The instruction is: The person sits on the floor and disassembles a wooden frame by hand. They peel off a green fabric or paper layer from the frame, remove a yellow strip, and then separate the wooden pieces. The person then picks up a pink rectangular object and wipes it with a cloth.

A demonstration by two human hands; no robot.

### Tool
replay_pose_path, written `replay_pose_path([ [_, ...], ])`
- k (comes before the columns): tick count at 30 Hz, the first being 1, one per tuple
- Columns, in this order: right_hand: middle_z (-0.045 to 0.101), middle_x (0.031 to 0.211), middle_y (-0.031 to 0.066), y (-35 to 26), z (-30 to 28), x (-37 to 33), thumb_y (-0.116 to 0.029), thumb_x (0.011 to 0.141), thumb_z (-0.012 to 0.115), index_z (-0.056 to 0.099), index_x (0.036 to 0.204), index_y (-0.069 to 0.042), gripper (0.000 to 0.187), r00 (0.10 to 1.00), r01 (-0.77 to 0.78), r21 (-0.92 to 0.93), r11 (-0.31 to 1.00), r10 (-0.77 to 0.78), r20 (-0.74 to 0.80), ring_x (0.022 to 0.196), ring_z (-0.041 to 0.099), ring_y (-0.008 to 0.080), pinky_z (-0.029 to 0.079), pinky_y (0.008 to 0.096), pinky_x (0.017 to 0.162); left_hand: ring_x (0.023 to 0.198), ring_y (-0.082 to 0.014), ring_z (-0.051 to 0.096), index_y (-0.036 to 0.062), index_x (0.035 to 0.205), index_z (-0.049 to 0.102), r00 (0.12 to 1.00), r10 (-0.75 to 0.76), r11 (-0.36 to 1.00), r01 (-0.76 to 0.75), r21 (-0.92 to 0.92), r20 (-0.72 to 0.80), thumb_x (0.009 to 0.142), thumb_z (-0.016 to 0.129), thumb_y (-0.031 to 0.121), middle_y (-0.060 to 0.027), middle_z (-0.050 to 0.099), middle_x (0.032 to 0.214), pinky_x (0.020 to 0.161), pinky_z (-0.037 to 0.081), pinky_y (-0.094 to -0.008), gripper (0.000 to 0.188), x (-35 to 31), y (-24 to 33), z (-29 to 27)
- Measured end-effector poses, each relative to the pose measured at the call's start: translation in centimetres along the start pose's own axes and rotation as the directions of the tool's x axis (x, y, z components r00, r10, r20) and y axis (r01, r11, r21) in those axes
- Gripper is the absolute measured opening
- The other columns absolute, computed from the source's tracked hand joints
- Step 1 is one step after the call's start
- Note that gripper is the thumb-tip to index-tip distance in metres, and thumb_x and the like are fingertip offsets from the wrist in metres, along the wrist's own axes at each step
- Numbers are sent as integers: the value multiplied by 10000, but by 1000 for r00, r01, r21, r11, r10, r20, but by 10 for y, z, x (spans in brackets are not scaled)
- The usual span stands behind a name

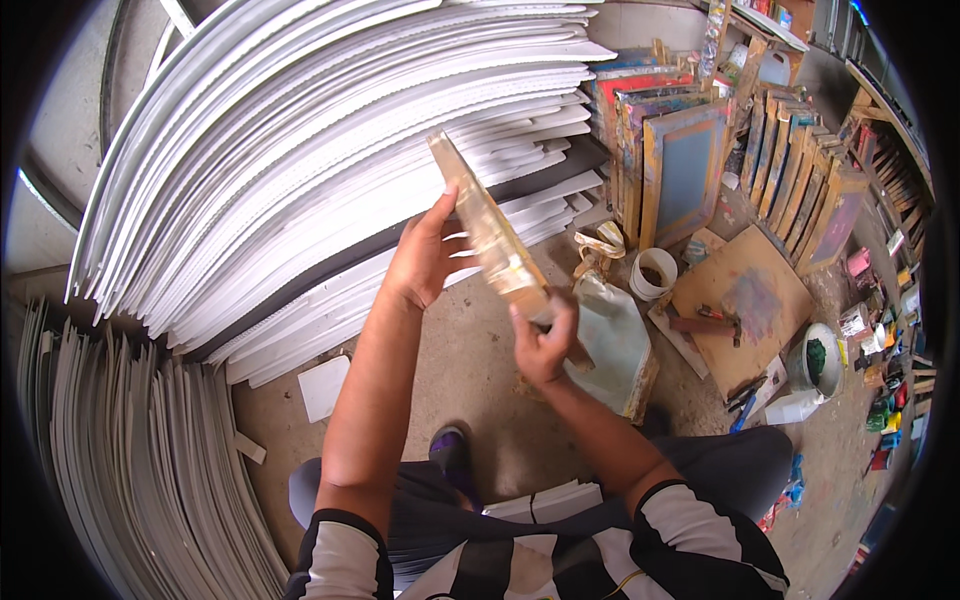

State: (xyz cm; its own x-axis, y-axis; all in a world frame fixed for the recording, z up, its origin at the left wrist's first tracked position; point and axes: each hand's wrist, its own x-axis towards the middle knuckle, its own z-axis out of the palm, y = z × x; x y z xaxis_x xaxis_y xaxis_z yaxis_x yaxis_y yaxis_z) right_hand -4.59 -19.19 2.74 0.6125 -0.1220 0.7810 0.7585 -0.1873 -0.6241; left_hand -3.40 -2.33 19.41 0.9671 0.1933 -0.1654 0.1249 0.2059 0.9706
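Tilted almost edge-on between my hands is a wooden screen-printing frame (487, 235), its edge covered with shiny brownish tape and slightly blurred. My right hand (547, 342) grips its lower, nearer end, with the fingers closed round the corner. At the frame's left side is my left hand (425, 255), thumb against the edge and fingers spread toward it, their tips partly hidden. Below and right of the frame, a pale greenish screen (605, 340) with a worn wooden border lies on the floor, partly covered by my right hand.
Tall stacks of white sheets (330, 130) rise ahead and left; grey sheets (130, 450) stand at lower left. More framed screens (685, 165) lean at the back right. A white bucket (652, 272), a stained board (745, 300), a paint bucket (818, 365) and several paint containers (880, 410) occupy the right.
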Motion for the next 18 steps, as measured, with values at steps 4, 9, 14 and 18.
replay_pose_path([
  [4, 648, 1109, 213, -17, 4, -35, -170, 845, 716, 603, 1297, -3, 494, 983, 119, -165, 979, -93, 158, 999, 630, 418, 489, 528, 872, 893, -268, 707, -111, 1269, 567, 987, -142, 946, 156, 284, -70, 904, 794, 227, -199, 651, 1051, 730, 595, -372, 546, 3, -8, -24],
  [9, 613, 1147, 175, -37, 20, -83, -178, 855, 725, 575, 1349, -69, 528, 950, 73, -202, 977, -7, 312, 1025, 594, 382, 467, 525, 883, 848, -280, 737, -113, 1197, 570, 977, -186, 981, 191, 39, -101, 837, 742, 59, -188, 662, 1039, 711, 617, -393, 435, -7, -55, -81],
  [14, 619, 1011, 136, -47, 30, -99, -217, 810, 798, 613, 1190, -82, 444, 895, -43, -25, 999, 49, 443, 927, 597, 362, 463, 509, 836, 905, -254, 727, -101, 1281, 559, 990, -142, 956, 141, 259, -15, 811, 709, 82, -164, 665, 1055, 761, 590, -362, 527, -25, -66, -105],
  [18, 649, 923, 127, -35, 38, -96, -267, 842, 798, 628, 1113, -67, 377, 797, -204, 157, 966, 70, 600, 843, 634, 356, 501, 463, 766, 982, -231, 678, -96, 1369, 525, 995, -98, 887, 77, 455, 23, 811, 737, 102, -160, 666, 1109, 863, 530, -348, 629, -40, -66, -107],
])
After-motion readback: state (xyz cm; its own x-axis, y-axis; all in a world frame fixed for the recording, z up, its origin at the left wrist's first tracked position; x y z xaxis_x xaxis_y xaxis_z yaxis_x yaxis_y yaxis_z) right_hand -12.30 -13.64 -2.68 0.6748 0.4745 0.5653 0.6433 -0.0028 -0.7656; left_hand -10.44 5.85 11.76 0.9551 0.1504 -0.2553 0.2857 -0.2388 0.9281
